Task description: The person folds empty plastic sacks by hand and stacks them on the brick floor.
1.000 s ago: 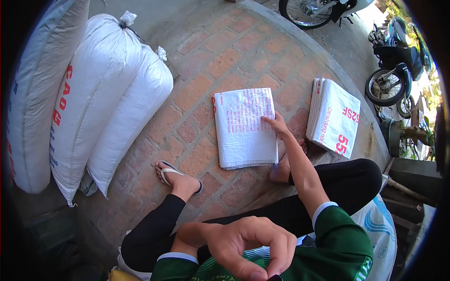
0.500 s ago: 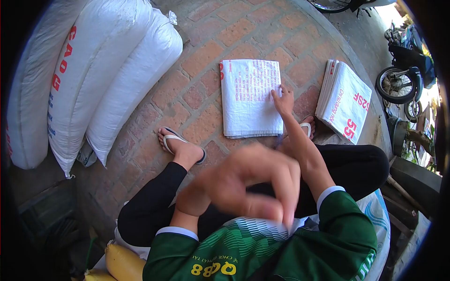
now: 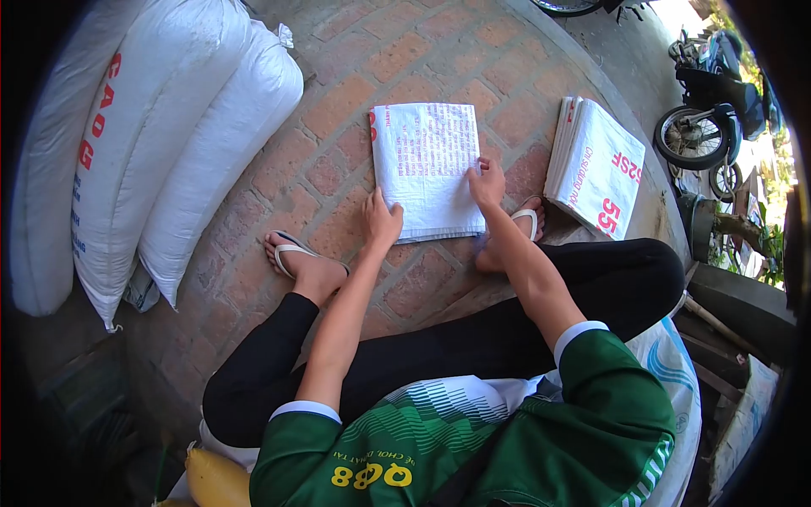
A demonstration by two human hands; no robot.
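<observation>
A stack of folded white woven sacks with red print lies on the brick floor between my feet. At its lower left edge, my left hand grips it, the thumb on top and the other fingers along the side. My right hand has its fingers bent around the right edge, thumb over the top sheet. The undersides of both hands' fingers are partly hidden. Just right of my right foot, a second stack of folded sacks with large red lettering sits at a slant.
Tall filled white sacks stand at the left on the brick floor. My sandaled feet flank the stack. A motorbike is parked at the far right. Beside me at the lower left lies a yellow bag.
My left hand, blurred in front of my chest before, has moved forward and down to the stack's left edge. My right hand stays at the right edge, its fingers now more curled.
</observation>
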